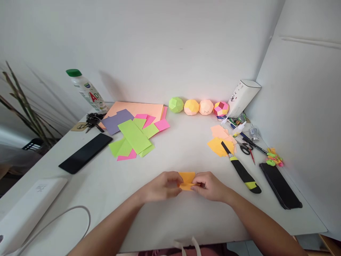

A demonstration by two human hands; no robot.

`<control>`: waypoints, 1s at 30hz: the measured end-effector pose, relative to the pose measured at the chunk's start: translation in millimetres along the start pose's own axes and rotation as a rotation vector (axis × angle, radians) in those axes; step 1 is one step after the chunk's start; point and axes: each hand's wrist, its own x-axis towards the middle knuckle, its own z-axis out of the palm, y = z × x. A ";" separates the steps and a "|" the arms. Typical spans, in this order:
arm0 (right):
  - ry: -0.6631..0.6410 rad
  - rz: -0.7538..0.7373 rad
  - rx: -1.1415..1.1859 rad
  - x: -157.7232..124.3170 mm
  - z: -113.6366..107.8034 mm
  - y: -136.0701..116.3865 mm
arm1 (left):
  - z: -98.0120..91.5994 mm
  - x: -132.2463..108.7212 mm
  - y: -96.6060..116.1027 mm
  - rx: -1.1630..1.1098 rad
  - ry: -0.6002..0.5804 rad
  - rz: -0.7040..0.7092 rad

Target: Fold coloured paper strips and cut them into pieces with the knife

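Left hand and right hand pinch orange paper, edges partly hidden; bottle label reads "AD".

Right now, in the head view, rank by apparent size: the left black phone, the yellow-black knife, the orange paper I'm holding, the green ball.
1. left black phone
2. knife
3. orange paper and green ball look alike; the paper is partly covered, so unranked.

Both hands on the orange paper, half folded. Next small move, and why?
Probably press the fold flat against the table. The left hand and right hand pinch the orange paper from either side; its near edge looks folded over but not lying flat.
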 end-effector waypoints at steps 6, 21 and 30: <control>-0.015 0.124 0.104 -1.3 -0.7 -1.2 | 8.5 4.1 -0.4 0.064 0.089 -0.025; 0.191 0.235 0.077 -0.8 4.1 1.4 | 31.3 7.2 -2.5 -0.040 0.304 -0.232; 0.364 0.074 -0.139 2.6 26.8 4.4 | 45.8 5.3 -17.7 0.053 0.508 -0.024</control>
